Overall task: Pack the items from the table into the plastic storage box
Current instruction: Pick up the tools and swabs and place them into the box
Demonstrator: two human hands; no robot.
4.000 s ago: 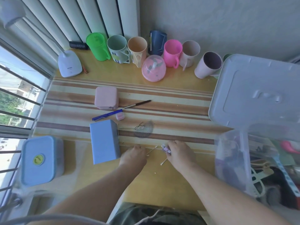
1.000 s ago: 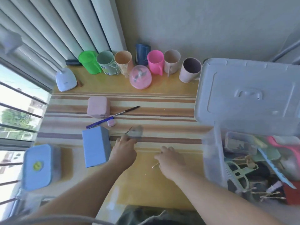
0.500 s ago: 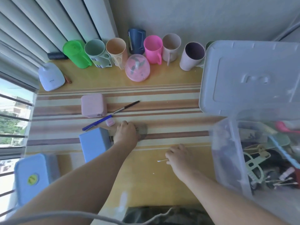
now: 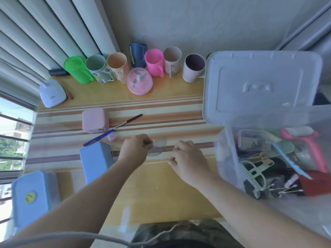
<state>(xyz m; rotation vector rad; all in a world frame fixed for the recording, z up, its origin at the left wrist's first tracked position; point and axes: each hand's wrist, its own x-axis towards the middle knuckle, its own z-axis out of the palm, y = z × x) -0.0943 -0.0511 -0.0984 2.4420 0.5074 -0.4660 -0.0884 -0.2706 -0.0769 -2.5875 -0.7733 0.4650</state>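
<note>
**Small items being picked off the counter, box waiting on the right**

At the far left near edge sits a blue lidded tub [image 4: 30, 196], and just right of it a blue box [image 4: 95, 161] stands on the striped mat [image 4: 59, 151]. Farther back lie a pink case [image 4: 95, 120], a blue pen [image 4: 98, 138], a small pink eraser-like piece [image 4: 112, 136] and a dark pen [image 4: 129, 120]. A row of cups [image 4: 154, 62] lines the far wall. All of these are still outside the box.

The left hand [image 4: 135, 150] is curled, its grip pinching something thin and dark, wire-like, at the edge of a clear, round-edged plastic piece [image 4: 158, 146] lying flat on the mat; what the thin thing is cannot be made out. The right hand [image 4: 186, 158] sits just right of that piece with fingers curled under; whether its grip holds anything I cannot tell, since the fingertips are hidden.

To the right, the storage box [image 4: 227, 158] stands open on the counter [image 4: 161, 194], its lid [image 4: 259, 86] propped behind it. Inside are a green hanger-like item, brushes, a pink roller and cotton swabs, so packing looks well under way but far from finished.

The step in hand appears to be gathering the small loose things mid-counter. The next move likely calls for lifting the thin item and the clear piece cleanly off the mat, which may need a fingernail under the flat edge, then carrying them right, over the box wall.
</note>
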